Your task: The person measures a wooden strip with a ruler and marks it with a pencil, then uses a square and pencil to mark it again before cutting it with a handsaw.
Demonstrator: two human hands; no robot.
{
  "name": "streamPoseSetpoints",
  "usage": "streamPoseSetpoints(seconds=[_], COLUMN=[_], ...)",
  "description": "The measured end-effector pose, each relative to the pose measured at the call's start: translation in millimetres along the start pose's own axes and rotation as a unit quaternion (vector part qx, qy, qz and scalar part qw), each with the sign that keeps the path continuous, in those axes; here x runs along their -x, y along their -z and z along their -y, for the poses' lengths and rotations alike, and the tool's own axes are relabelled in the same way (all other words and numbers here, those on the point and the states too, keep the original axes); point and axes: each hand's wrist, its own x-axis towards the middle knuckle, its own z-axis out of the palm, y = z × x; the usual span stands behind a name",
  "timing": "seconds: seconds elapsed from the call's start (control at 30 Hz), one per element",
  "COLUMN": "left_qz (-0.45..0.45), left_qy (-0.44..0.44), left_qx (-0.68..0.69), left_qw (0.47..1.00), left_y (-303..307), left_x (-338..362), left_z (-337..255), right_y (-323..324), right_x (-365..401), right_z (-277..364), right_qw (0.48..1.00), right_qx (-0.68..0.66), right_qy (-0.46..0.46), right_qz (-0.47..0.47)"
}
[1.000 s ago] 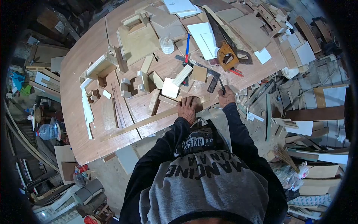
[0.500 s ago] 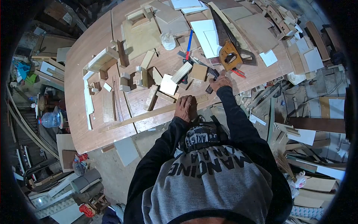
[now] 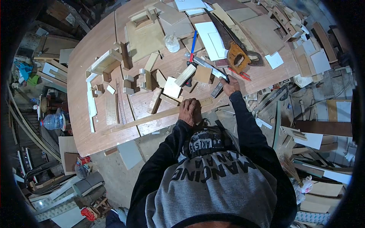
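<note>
A long wooden strip [image 3: 152, 120] lies along the near edge of the table, with my left hand [image 3: 188, 111] closed over it, pressing on its upper side. My right hand [image 3: 230, 86] is closed on a metal square [image 3: 208, 65], whose bright blade points up and left; its dark part [image 3: 217, 90] lies just left of the hand. Small wood blocks, a white-faced block [image 3: 172, 87] and a brown block [image 3: 203, 74], sit between and beyond my hands.
A handsaw [image 3: 237, 57] and red pliers [image 3: 242, 75] lie beyond my right hand. A plastic cup [image 3: 172, 43], a blue pen [image 3: 194, 41] and white sheets [image 3: 210, 40] are farther back. Wooden box frames [image 3: 105, 62] stand at the left. Offcuts crowd the floor at the right.
My right hand has moved a little to the right, and the metal blade in it now shows more clearly. The saw has shifted slightly right. My left hand stays on the strip.
</note>
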Motion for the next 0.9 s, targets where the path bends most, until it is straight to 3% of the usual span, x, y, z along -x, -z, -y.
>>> streamPoseSetpoints(seconds=[0.03,0.1,0.2,0.33,0.4,0.53,0.6,0.7,0.83,0.9], left_qz=[-0.001,-0.016,0.001,0.029,0.034,0.062,0.068,0.074,0.083,0.082], left_qy=[0.000,-0.011,-0.017,-0.005,-0.006,0.000,-0.014,-0.028,-0.026,-0.022], left_qx=[0.000,0.010,-0.002,-0.001,0.007,-0.013,-0.033,-0.055,-0.040,-0.040], left_qw=[1.000,1.000,1.000,1.000,0.999,0.998,0.997,0.995,0.995,0.996], left_y=[0,-1,2,9,11,13,12,14,15,15], left_x=[0,2,0,-3,-4,-7,-9,-9,-7,-6], left_z=[0,1,2,1,-1,1,3,6,8,9], right_y=[11,36,40,50,45,50,58,80,103,95], right_x=[6,21,28,37,40,46,51,62,78,74], right_z=[16,47,64,78,70,72,80,99,113,86], right_qw=[1.000,0.982,0.972,0.976,0.971,0.965,0.938,0.956,0.935,0.937], right_qx=[0.001,-0.083,-0.061,-0.027,0.077,0.129,0.182,0.164,0.159,0.152], right_qy=[0.001,0.162,0.195,0.188,0.179,0.179,0.223,0.192,0.255,0.240], right_qz=[0.000,-0.056,-0.121,-0.105,-0.140,-0.143,-0.196,-0.147,-0.186,-0.203])
